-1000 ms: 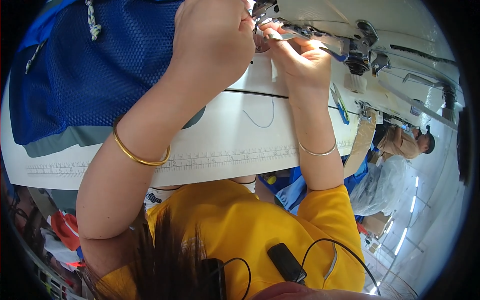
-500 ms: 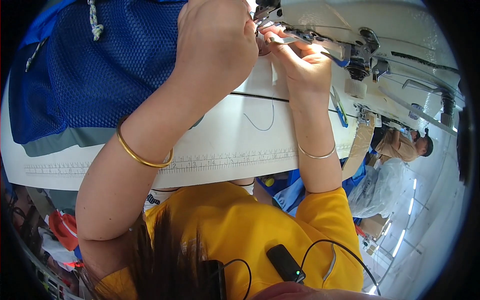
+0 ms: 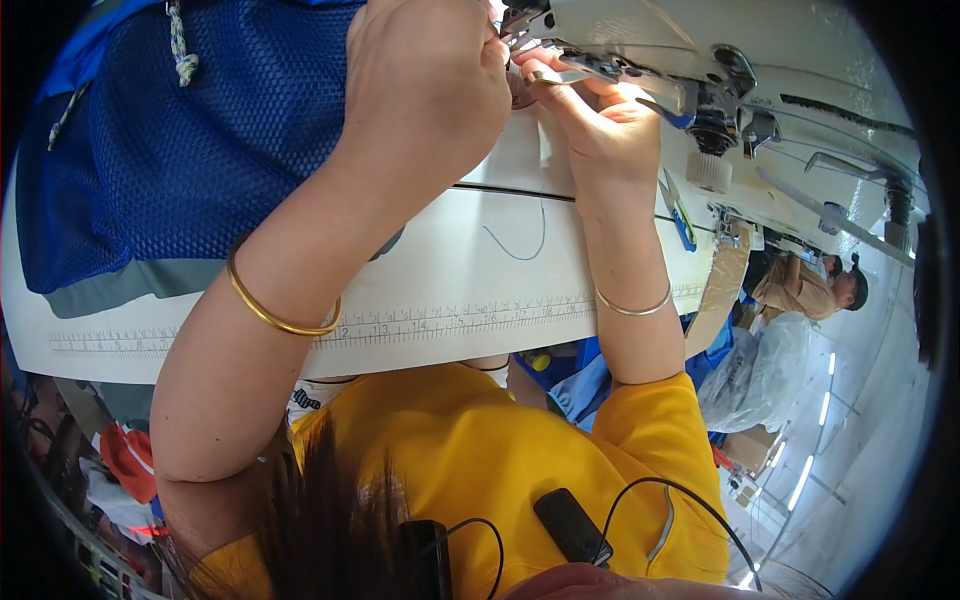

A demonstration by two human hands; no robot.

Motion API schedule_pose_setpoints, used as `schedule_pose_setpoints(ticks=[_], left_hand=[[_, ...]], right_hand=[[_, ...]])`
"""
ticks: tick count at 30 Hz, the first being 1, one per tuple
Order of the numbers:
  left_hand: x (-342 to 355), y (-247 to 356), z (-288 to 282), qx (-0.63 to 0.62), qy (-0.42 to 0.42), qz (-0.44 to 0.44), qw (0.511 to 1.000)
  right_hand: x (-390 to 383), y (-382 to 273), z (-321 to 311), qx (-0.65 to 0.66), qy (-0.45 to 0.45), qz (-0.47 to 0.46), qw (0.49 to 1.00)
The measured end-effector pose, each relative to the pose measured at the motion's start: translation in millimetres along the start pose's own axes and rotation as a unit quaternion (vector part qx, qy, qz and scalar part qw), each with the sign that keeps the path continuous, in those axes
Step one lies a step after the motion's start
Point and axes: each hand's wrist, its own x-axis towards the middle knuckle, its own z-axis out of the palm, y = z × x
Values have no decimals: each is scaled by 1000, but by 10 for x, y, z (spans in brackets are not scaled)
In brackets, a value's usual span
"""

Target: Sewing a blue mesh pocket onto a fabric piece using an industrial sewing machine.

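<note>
My left hand (image 3: 425, 85) is closed beside the needle area of a white sewing machine (image 3: 640, 30). Its fingertips are mostly hidden behind the hand, so what they pinch does not show. Close by on the right, my right hand (image 3: 605, 125) has its thumb and fingers drawn together under the machine's metal parts. A flat, shiny metal piece (image 3: 560, 76) shows at the thumb; whether it is held or belongs to the machine is unclear. A blue mesh bag (image 3: 230, 130) with grey trim and patterned cords lies left of my left forearm.
The white table (image 3: 430, 270) has a printed ruler scale along its near edge. A loose thread (image 3: 542, 235) lies between my forearms. Small thread snips (image 3: 680, 215) rest right of my right wrist. Farther right are clear plastic wrapping (image 3: 765, 370) and another person (image 3: 810, 285).
Both hands stay at the needle area, with only a slight shift left in the picture. The bag, thread and snips lie as before.
</note>
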Motion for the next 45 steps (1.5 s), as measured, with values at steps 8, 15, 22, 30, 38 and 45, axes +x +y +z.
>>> schedule_pose_setpoints(ticks=[8, 15, 22, 30, 38, 45], left_hand=[[63, 112, -85, 7, -63, -47, 997], [48, 92, -63, 1, -48, -36, 998], [67, 123, -87, 15, -75, -61, 995], [60, 114, -67, 29, -74, -55, 995], [40, 91, -51, 28, -56, -49, 997], [31, 74, -52, 12, -43, -29, 999]], right_hand=[[-1, 9, 14, 13, 7, -4, 1000], [13, 38, 8, 7, 7, -22, 1000], [20, 34, 19, -2, 14, -18, 1000], [7, 18, 15, -6, 5, -33, 999], [9, 47, 30, -4, 2, -44, 999], [14, 47, 19, 17, -1, -36, 999]])
